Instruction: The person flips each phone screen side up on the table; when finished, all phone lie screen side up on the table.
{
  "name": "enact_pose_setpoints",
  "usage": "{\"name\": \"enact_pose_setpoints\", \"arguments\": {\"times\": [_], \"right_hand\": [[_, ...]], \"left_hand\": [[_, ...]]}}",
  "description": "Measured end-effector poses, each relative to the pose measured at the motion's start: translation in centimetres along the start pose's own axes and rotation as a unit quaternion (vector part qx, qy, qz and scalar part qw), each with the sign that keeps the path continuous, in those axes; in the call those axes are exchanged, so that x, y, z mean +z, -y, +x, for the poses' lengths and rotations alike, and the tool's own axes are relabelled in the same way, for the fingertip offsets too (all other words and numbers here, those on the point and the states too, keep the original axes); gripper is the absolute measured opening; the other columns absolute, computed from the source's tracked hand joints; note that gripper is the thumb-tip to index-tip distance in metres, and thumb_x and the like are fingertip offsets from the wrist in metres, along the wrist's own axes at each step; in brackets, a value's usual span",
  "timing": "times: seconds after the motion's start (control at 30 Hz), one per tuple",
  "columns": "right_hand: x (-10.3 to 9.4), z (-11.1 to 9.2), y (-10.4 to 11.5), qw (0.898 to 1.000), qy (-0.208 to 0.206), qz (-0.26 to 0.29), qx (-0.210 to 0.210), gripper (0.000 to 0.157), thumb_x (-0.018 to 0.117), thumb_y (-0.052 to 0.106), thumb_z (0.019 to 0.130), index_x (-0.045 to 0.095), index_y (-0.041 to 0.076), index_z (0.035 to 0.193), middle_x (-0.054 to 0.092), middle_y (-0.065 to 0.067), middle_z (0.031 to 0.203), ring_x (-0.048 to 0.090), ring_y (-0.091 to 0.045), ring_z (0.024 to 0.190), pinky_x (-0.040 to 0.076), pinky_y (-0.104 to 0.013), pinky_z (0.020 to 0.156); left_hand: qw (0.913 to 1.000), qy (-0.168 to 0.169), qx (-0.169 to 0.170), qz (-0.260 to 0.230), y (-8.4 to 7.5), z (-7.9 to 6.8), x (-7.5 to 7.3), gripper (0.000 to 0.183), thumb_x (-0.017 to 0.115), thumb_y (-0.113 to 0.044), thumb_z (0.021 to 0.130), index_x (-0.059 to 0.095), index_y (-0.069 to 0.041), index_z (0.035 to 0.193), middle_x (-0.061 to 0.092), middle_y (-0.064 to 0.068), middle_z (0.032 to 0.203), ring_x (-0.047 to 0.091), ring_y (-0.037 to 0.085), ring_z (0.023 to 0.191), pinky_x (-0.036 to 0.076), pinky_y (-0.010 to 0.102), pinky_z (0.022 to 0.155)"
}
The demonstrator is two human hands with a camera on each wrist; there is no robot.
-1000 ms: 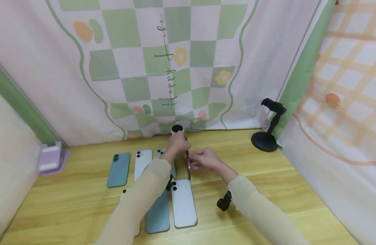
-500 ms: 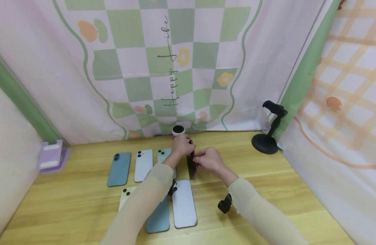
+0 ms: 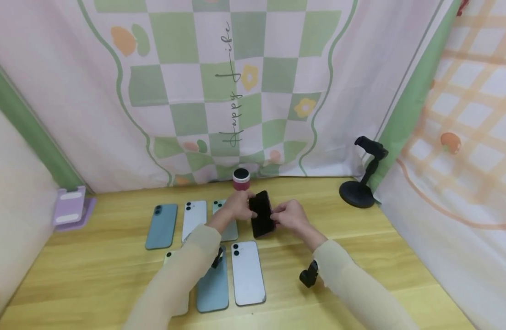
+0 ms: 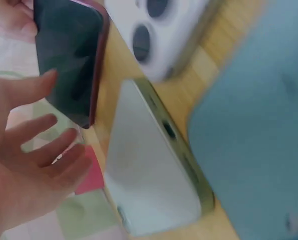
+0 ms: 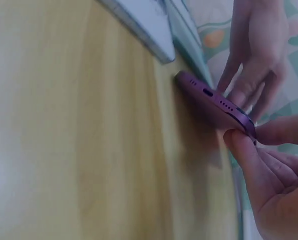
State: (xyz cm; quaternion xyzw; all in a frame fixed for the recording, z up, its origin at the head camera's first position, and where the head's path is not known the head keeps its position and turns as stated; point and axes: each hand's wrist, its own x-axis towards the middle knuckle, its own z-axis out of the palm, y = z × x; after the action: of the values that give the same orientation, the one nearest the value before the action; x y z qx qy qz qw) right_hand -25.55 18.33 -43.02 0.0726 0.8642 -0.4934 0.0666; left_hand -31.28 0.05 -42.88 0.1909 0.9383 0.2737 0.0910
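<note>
A purple-edged smartphone (image 3: 261,216) is tilted above the table, its black screen facing my left side. My right hand (image 3: 293,215) pinches its right edge between thumb and fingers; the right wrist view shows the pinch at a corner of the purple phone (image 5: 214,107). My left hand (image 3: 237,205) is at the phone's other side. In the left wrist view, the left hand's fingers (image 4: 51,150) are spread apart, with the thumb over the screen's edge; whether it touches cannot be told. Just left lies a pale green phone (image 3: 230,230), partly under the left hand.
More phones lie back up: a blue one (image 3: 161,227), a white one (image 3: 193,221), a cream one (image 3: 182,300), a larger blue one (image 3: 213,286) and a white one (image 3: 248,275). Behind stands a pink jar (image 3: 241,181). Stands: black (image 3: 357,193), lilac (image 3: 71,208).
The phone has turned from edge-on to show its black screen. My left hand has let go of its upper end and drawn left and down, uncovering the pink jar. My right hand keeps its pinch.
</note>
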Motion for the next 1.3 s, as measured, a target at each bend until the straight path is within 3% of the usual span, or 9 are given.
{"name": "enact_pose_setpoints", "arguments": {"times": [0.13, 0.23, 0.43, 0.53, 0.73, 0.87, 1.0, 1.17, 1.3], "right_hand": [[0.0, 0.4, -0.8, 1.0, -0.002, -0.009, 0.005, 0.025, 0.07, 0.0, 0.092, 0.074, -0.008, 0.115, 0.073, -0.03, 0.12, 0.079, -0.027, 0.091, 0.066, -0.03, 0.075], [0.0, 0.6, -1.5, 1.0, -0.004, -0.026, -0.012, 0.028, 0.071, 0.0, 0.091, 0.075, -0.006, 0.118, 0.075, -0.028, 0.119, 0.079, -0.026, 0.09, 0.066, -0.028, 0.071], [0.2, 0.8, -2.2, 0.987, -0.003, -0.133, -0.094, 0.033, 0.077, 0.006, 0.086, 0.077, 0.002, 0.119, 0.074, -0.021, 0.125, 0.071, -0.02, 0.081, 0.055, -0.022, 0.064], [0.2, 0.8, -2.1, 0.978, 0.015, -0.17, -0.12, 0.035, 0.079, 0.01, 0.087, 0.076, 0.002, 0.121, 0.073, -0.021, 0.129, 0.066, -0.019, 0.078, 0.051, -0.024, 0.067], [0.5, 0.3, -1.7, 0.969, 0.061, -0.193, -0.14, 0.051, 0.085, 0.016, 0.084, 0.069, -0.006, 0.128, 0.07, -0.026, 0.131, 0.06, -0.016, 0.073, 0.051, -0.025, 0.069], [0.7, 0.0, -1.6, 0.96, 0.072, -0.214, -0.166, 0.058, 0.088, 0.014, 0.081, 0.066, -0.011, 0.129, 0.07, -0.029, 0.129, 0.074, -0.025, 0.092, 0.062, -0.037, 0.086], [0.8, -0.1, -1.5, 0.957, 0.075, -0.221, -0.17, 0.057, 0.087, 0.013, 0.082, 0.066, -0.012, 0.128, 0.066, -0.03, 0.135, 0.071, -0.037, 0.118, 0.059, -0.048, 0.102], [0.8, 0.1, -1.5, 0.953, 0.079, -0.24, -0.165, 0.055, 0.087, 0.014, 0.082, 0.068, -0.01, 0.127, 0.066, -0.029, 0.136, 0.068, -0.039, 0.124, 0.057, -0.048, 0.105], [1.0, 0.2, -1.0, 0.943, 0.077, -0.277, -0.169, 0.044, 0.081, 0.023, 0.089, 0.073, -0.005, 0.123, 0.072, -0.024, 0.13, 0.069, -0.038, 0.123, 0.056, -0.05, 0.105]], "left_hand": [[0.9911, 0.07, 0.009, 0.113, 0.4, -0.6, -0.4, 0.085, 0.087, -0.032, 0.082, 0.049, -0.01, 0.154, 0.064, 0.015, 0.145, 0.053, 0.036, 0.142, 0.044, 0.044, 0.122], [0.9823, 0.105, 0.007, 0.155, 0.6, -0.9, -0.3, 0.09, 0.086, -0.041, 0.083, 0.043, -0.016, 0.159, 0.051, 0.015, 0.159, 0.039, 0.038, 0.153, 0.032, 0.05, 0.13], [0.9809, 0.118, -0.004, 0.155, 1.3, -1.1, 0.0, 0.095, 0.085, -0.05, 0.082, 0.039, -0.022, 0.161, 0.035, 0.013, 0.169, 0.027, 0.037, 0.159, 0.007, 0.069, 0.131], [0.9825, 0.116, -0.008, 0.146, 1.5, -1.2, 0.0, 0.096, 0.085, -0.051, 0.082, 0.038, -0.023, 0.162, 0.033, 0.011, 0.17, 0.026, 0.037, 0.159, 0.005, 0.072, 0.129], [0.9852, 0.11, -0.013, 0.131, 1.7, -1.4, 0.0, 0.096, 0.086, -0.05, 0.081, 0.039, -0.025, 0.161, 0.032, 0.009, 0.171, 0.023, 0.041, 0.159, 0.006, 0.075, 0.127], [0.9857, 0.107, -0.017, 0.129, 1.7, -1.4, 0.1, 0.096, 0.087, -0.048, 0.081, 0.039, -0.025, 0.161, 0.033, 0.008, 0.171, 0.024, 0.041, 0.159, 0.005, 0.075, 0.127], [0.9856, 0.106, -0.024, 0.129, 1.5, -1.3, 0.1, 0.096, 0.087, -0.047, 0.08, 0.04, -0.026, 0.161, 0.034, 0.008, 0.171, 0.024, 0.04, 0.159, 0.005, 0.074, 0.128], [0.9857, 0.108, -0.03, 0.127, 1.4, -1.3, 0.1, 0.095, 0.087, -0.046, 0.081, 0.04, -0.026, 0.16, 0.034, 0.007, 0.171, 0.024, 0.04, 0.159, 0.004, 0.073, 0.128], [0.9851, 0.113, -0.027, 0.127, 1.6, -1.2, -0.1, 0.093, 0.086, -0.047, 0.082, 0.04, -0.026, 0.161, 0.033, 0.007, 0.171, 0.025, 0.04, 0.159, 0.005, 0.074, 0.128]]}}
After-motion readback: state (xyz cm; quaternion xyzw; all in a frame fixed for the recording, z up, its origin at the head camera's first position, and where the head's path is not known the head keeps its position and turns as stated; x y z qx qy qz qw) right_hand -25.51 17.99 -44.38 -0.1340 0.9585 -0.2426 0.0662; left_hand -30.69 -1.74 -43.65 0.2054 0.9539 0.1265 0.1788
